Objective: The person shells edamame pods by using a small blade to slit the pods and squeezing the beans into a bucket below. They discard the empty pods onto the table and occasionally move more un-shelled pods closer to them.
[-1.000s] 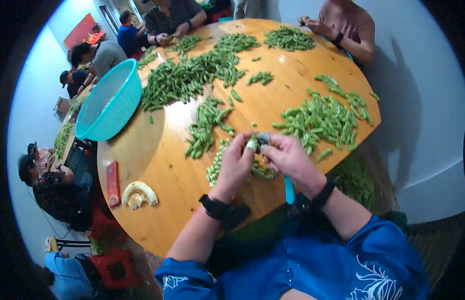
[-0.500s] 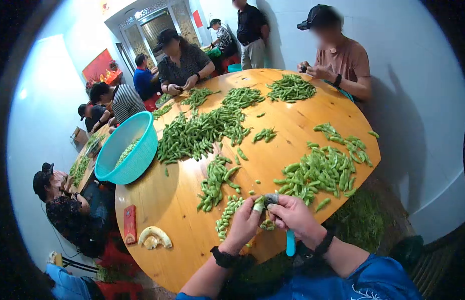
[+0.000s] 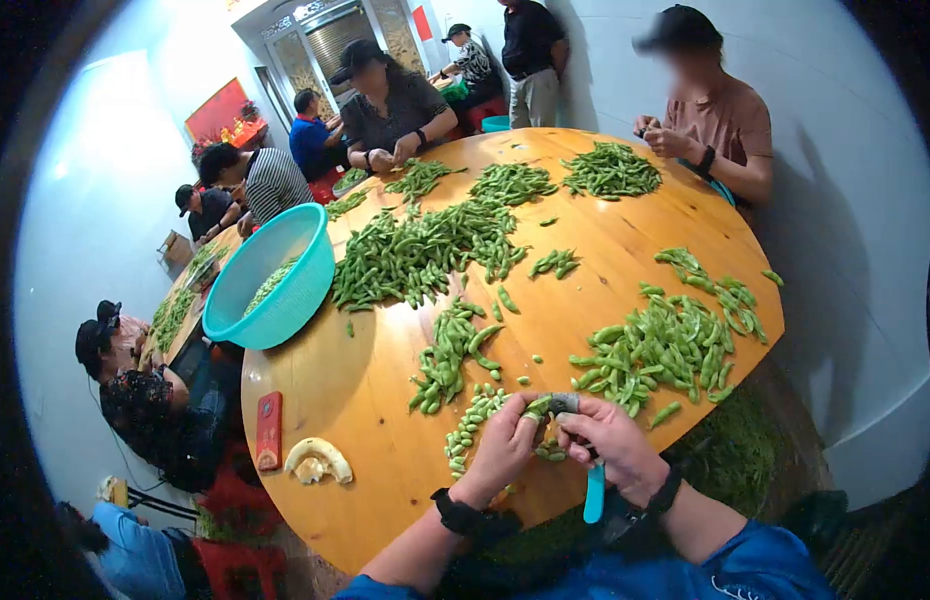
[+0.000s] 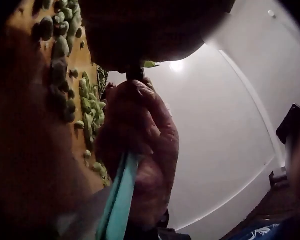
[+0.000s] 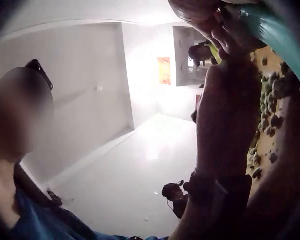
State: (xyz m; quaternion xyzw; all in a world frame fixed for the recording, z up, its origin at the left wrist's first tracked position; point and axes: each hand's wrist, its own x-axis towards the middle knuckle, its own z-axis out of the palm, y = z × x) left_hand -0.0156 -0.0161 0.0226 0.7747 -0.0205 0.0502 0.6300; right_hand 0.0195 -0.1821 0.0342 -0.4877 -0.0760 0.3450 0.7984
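In the head view, my left hand [image 3: 503,442] pinches a green bean pod [image 3: 538,407] at its fingertips, near the table's front edge. My right hand [image 3: 617,448] meets it there, fingers curled around a tool with a turquoise handle [image 3: 594,492] that sticks out below the palm. The tool's working end is hidden. Dark grey wrapping [image 3: 562,402] covers a right finger, and a pale wrap sits on the left thumb. Shelled beans [image 3: 473,425] lie beside and under the hands. The left wrist view shows the handle [image 4: 120,200] jutting from the right fist.
Pods are heaped mid-table [image 3: 415,250], nearer left [image 3: 450,355] and at right [image 3: 665,345]. A turquoise basket [image 3: 320,285] stands at the left edge, above a red box [image 3: 270,430] and a curved pale peel [image 3: 320,458]. Several people sit around this table [image 3: 385,500] and another.
The head view has tilted upward, so the far people come into sight, then swung slightly left. Both hands stay together at the pod, the right still gripping the turquoise handle.
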